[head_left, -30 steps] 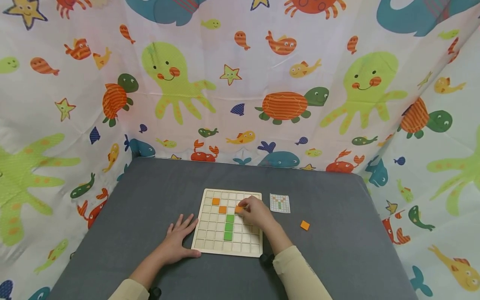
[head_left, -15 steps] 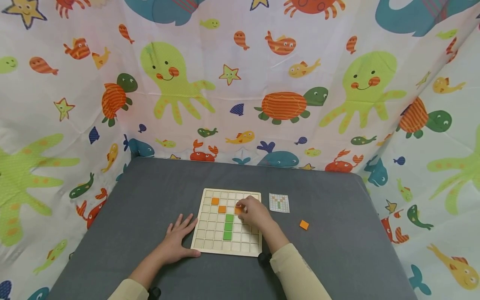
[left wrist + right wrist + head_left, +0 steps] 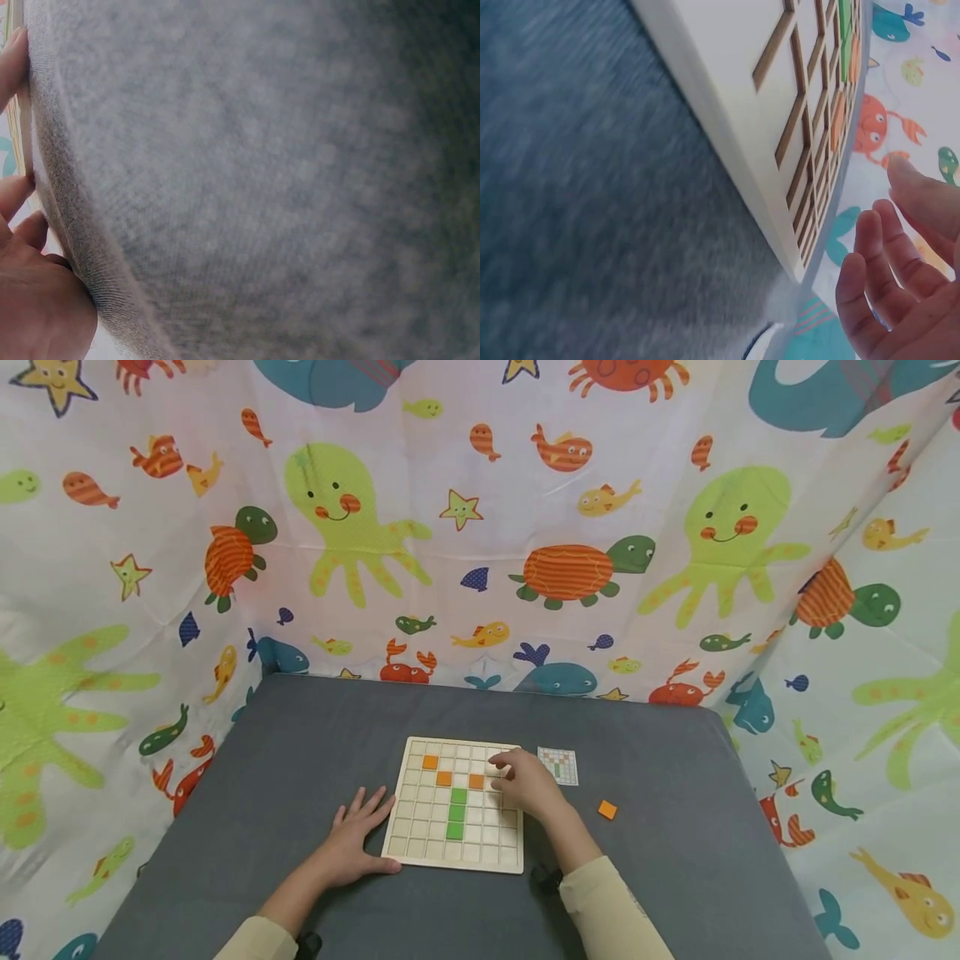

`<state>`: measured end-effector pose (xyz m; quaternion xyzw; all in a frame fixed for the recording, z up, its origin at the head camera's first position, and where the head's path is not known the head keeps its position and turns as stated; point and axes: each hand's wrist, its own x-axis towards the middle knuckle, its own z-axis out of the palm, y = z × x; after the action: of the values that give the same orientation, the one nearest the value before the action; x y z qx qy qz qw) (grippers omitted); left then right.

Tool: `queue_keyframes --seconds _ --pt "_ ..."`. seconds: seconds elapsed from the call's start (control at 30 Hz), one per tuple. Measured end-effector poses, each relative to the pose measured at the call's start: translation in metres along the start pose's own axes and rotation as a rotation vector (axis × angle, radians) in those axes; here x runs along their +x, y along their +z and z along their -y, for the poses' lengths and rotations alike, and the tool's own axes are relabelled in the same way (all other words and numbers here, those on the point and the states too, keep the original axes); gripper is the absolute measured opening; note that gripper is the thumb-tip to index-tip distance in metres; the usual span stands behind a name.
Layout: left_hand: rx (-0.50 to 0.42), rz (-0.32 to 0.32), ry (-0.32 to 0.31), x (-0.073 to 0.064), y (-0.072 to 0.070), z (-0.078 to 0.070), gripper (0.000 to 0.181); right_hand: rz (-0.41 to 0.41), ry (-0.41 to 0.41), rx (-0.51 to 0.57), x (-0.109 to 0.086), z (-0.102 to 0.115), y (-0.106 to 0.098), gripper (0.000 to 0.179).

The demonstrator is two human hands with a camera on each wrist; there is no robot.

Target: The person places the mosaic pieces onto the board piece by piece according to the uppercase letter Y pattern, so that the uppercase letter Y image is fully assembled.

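Note:
A square wooden grid board [image 3: 412, 852] lies on the grey table, with three orange tiles and three green tiles in its cells. The right-hand orange tile [image 3: 476, 782] sits just left of my right hand [image 3: 528, 783], which hovers over the board's right side with nothing between its parted fingers. In the right wrist view the fingers [image 3: 868, 232] are loosely bent and hold nothing. Spread along the board's left edge, my left hand [image 3: 348, 847] touches it with fingertips and thumb. The green tile [image 3: 457, 813] is the middle one of an upright column.
Right of the board lies a small printed card [image 3: 566, 768] with a coloured grid pattern, partly behind my right hand. One loose orange tile [image 3: 607, 810] lies on the table [image 3: 675, 860] farther right. A sea-animal curtain [image 3: 480, 543] hangs behind and at both sides.
My right hand has let go of the orange tile, which stays in its cell, and has moved a little to the right with its fingers parted. The left hand has not moved.

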<state>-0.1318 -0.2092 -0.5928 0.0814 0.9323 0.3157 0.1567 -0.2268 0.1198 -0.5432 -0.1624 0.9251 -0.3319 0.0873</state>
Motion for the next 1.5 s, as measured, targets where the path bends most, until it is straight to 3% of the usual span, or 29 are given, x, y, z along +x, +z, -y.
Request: queue_keyframes --seconds 0.53,0.77,1.07,1.5 --pt "-0.014 -0.033 0.015 -0.004 0.0 -0.001 0.116 -0.157 0.034 0.095 -0.029 -0.013 -0.022 0.036" --pt "-0.017 -0.011 0.019 -0.004 -0.002 -0.002 0.115 -0.211 0.074 0.095 -0.04 -0.021 -0.032 0.041" --pt "-0.01 -0.012 0.015 -0.003 -0.001 -0.002 0.117 -0.281 0.113 0.077 -0.054 -0.048 -0.04 0.043" --pt "-0.007 -0.003 -0.002 -0.002 0.0 -0.002 0.117 -0.292 0.207 0.03 -0.079 -0.087 -0.055 0.044"
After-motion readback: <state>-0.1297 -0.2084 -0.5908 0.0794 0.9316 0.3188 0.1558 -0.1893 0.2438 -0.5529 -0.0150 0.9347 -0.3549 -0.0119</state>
